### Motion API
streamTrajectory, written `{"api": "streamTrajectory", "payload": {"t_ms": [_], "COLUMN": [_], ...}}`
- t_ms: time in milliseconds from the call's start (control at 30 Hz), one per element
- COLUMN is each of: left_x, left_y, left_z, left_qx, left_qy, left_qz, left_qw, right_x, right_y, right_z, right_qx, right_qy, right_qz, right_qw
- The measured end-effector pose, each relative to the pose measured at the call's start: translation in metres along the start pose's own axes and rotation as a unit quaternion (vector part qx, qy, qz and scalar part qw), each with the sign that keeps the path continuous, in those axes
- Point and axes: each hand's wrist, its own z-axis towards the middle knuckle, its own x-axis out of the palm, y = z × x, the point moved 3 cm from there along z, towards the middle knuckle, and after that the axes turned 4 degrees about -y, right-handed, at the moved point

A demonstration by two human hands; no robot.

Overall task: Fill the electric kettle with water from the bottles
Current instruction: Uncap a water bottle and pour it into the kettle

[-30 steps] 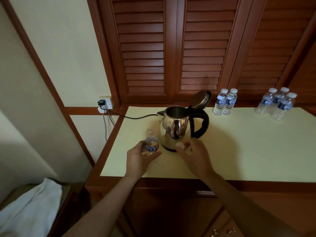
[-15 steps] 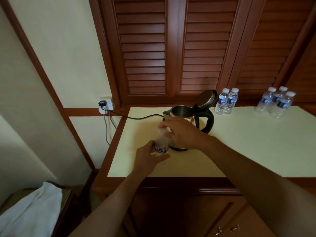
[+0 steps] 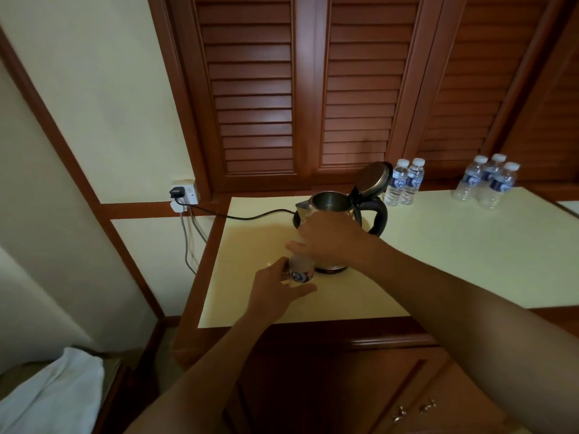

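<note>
A steel electric kettle (image 3: 332, 203) with a black handle stands on the cream counter (image 3: 438, 261), its lid tipped open. Just left of its base stands a small clear water bottle (image 3: 301, 270) with a blue label. My left hand (image 3: 275, 289) grips the bottle's lower body. My right hand (image 3: 329, 236) reaches across in front of the kettle and covers the bottle's top, fingers curled over the cap area; the cap itself is hidden. Two capped bottles (image 3: 404, 183) stand behind the kettle, and three more (image 3: 488, 183) stand at the far right.
A black cord (image 3: 238, 216) runs from the kettle to a wall socket (image 3: 183, 194) at the left. Wooden louvred doors (image 3: 313, 89) rise behind the counter. A white cloth (image 3: 53, 399) lies at the lower left. Cabinet fronts with metal knobs (image 3: 413, 408) sit below the counter.
My right hand moved from the counter in front of the kettle up and left onto the bottle's top. My left hand kept hold of the bottle. The camera shifted slightly left.
</note>
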Motion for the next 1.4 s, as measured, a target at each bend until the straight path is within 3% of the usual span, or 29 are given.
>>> {"api": "streamTrajectory", "payload": {"t_ms": [67,200,333,467,533,700,800,933,1233,1400], "left_x": [-0.001,-0.007,-0.007,-0.005,-0.002,0.017,0.039,0.074,0.184,0.252], "left_y": [0.001,0.004,0.001,-0.001,-0.005,-0.031,-0.055,-0.087,-0.145,-0.154], "left_z": [-0.002,-0.002,-0.004,-0.008,-0.011,-0.014,-0.014,-0.01,0.027,0.062], "left_qx": [-0.003,-0.009,0.0,0.022,0.04,0.046,0.021,0.079,0.111,0.125], "left_qy": [0.003,0.021,0.033,0.015,0.013,0.011,0.018,0.036,0.102,0.177], "left_qz": [-0.008,-0.009,0.001,0.013,0.014,-0.041,-0.112,-0.11,-0.086,0.055], "left_qw": [1.0,1.0,0.999,1.0,0.999,0.998,0.993,0.99,0.985,0.975], "right_x": [0.003,0.004,0.0,-0.001,-0.004,-0.015,-0.009,0.012,0.047,0.071], "right_y": [0.0,-0.005,0.0,0.008,0.003,-0.015,-0.035,-0.066,-0.184,-0.273], "right_z": [0.0,-0.005,-0.014,-0.025,-0.038,-0.073,-0.102,-0.138,-0.183,-0.196], "right_qx": [0.007,-0.076,-0.079,0.024,0.11,0.164,0.218,0.289,0.33,0.367], "right_qy": [-0.008,0.015,-0.041,-0.053,-0.034,-0.117,-0.109,-0.107,-0.208,-0.236], "right_qz": [0.005,0.007,-0.011,-0.067,-0.01,0.072,0.162,0.233,0.252,0.283], "right_qw": [1.0,0.997,0.996,0.996,0.993,0.977,0.956,0.923,0.886,0.854]}}
